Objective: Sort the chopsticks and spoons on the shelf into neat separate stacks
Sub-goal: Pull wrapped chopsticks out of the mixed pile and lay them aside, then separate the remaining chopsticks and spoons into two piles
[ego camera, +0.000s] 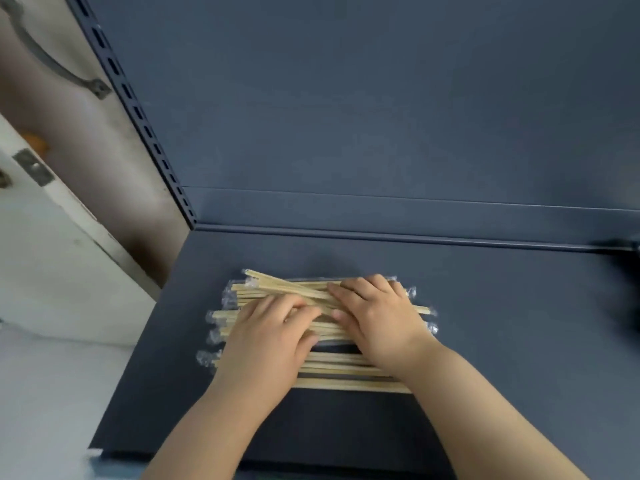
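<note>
Pile of pale wooden chopsticks in clear plastic wrappers sits mid-front on the dark blue-grey metal shelf. Left hand and right hand both lie spread on top, fingers nearly straight, pressing down, gripping nothing I can make out. Most sticks run parallel; a few at the back cross at an angle and the ends are uneven. I judge the chopstick stack half-tidied. No spoons in view, so that stack looks undone. Blurred dark object at the far right edge, unidentifiable.
</note>
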Motion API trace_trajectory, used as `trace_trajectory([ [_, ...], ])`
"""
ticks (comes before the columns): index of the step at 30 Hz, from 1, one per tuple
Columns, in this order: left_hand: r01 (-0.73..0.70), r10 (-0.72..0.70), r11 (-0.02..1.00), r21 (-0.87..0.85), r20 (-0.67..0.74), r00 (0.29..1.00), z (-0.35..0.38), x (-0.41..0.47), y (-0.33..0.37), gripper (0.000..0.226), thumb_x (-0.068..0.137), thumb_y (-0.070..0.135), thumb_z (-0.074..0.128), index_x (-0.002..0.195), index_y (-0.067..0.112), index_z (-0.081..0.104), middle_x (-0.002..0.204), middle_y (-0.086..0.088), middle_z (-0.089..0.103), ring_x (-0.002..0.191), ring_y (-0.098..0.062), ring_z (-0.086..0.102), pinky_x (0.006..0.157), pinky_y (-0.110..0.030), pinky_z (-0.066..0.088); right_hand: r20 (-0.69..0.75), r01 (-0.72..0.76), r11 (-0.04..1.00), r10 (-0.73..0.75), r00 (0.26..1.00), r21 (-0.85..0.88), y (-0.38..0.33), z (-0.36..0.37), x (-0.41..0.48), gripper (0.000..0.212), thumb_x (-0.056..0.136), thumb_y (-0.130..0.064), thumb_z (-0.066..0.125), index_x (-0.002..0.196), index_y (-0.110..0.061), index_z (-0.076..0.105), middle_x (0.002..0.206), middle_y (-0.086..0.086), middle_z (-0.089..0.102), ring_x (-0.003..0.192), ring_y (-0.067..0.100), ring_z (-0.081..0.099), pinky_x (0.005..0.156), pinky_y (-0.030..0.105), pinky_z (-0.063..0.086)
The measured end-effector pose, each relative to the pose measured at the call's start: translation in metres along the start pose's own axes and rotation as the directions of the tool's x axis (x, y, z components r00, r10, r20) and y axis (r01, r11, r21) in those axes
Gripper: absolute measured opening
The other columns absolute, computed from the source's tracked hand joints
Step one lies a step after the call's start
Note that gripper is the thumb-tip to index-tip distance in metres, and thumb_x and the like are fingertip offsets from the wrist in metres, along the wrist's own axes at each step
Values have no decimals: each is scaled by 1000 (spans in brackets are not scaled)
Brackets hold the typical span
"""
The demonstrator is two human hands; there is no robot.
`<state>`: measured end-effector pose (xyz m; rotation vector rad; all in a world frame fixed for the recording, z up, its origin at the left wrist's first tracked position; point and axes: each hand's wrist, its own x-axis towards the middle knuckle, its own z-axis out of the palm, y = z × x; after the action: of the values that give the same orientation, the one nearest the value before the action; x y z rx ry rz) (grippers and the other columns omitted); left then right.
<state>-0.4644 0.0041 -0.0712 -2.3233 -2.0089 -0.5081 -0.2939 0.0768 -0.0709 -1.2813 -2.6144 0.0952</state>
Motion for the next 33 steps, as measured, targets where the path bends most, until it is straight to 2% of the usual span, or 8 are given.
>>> trace_trajectory([
  [5,-71,71,997,1,-55,996,-15,12,25,30,75,36,65,100,21,70,96,4,66,87,-19,64,74,-37,52,-45,-36,995,40,998,89,11,-26,-31,50,96,-50,21,119,-25,58,111,-10,63,100,16,54,78,33,45],
  [9,-156,156,988,5,-66,986,-13,22,70,25,77,34,63,98,23,70,92,7,67,82,-18,65,71,-36,52,-140,-123,984,141,980,131,41,-54,-78,42,92,-47,34,114,-24,61,107,-8,64,96,14,55,73,27,41],
  [13,-239,236,971,-25,-89,968,-3,29,134,19,78,31,69,96,23,70,86,8,67,77,-20,64,66,-35,52,-183,-245,955,274,944,167,87,-83,-136,41,89,-45,40,110,-21,64,102,-7,66,93,20,61,74,29,43],
  [17,-287,284,958,-21,-103,953,6,25,215,31,85,38,41,94,26,68,78,10,64,69,-19,61,61,-33,50,-203,-331,914,380,903,236,136,-107,-207,43,86,-48,42,110,-20,65,101,-6,66,96,16,59,79,34,50],
  [20,-300,295,954,-27,-102,950,17,15,282,33,86,39,38,90,26,68,75,11,63,66,-17,60,57,-32,50,-174,-376,886,429,886,272,173,-127,-265,37,89,-46,51,113,-21,64,102,-9,64,97,14,59,81,24,44],
  [23,-302,296,952,-50,-102,950,30,7,345,32,85,39,39,85,27,68,72,11,63,64,-16,60,55,-31,49,-144,-405,865,460,876,296,211,-144,-320,31,88,-34,56,116,-22,63,105,-13,62,99,10,58,83,22,44],
  [26,-285,277,956,-65,-114,954,42,2,396,31,85,38,39,83,27,68,71,11,62,63,-16,59,53,-31,48,-122,-419,864,464,877,280,243,-157,-362,30,89,-34,55,117,-26,62,107,-15,61,100,7,56,82,20,44],
  [33,-229,218,966,-118,-99,971,56,7,450,31,84,36,41,78,26,70,67,12,61,59,-13,60,46,-26,46,-75,-414,856,456,887,309,288,-171,-399,27,90,-31,57,116,-26,63,109,-17,61,102,4,56,84,21,48],
])
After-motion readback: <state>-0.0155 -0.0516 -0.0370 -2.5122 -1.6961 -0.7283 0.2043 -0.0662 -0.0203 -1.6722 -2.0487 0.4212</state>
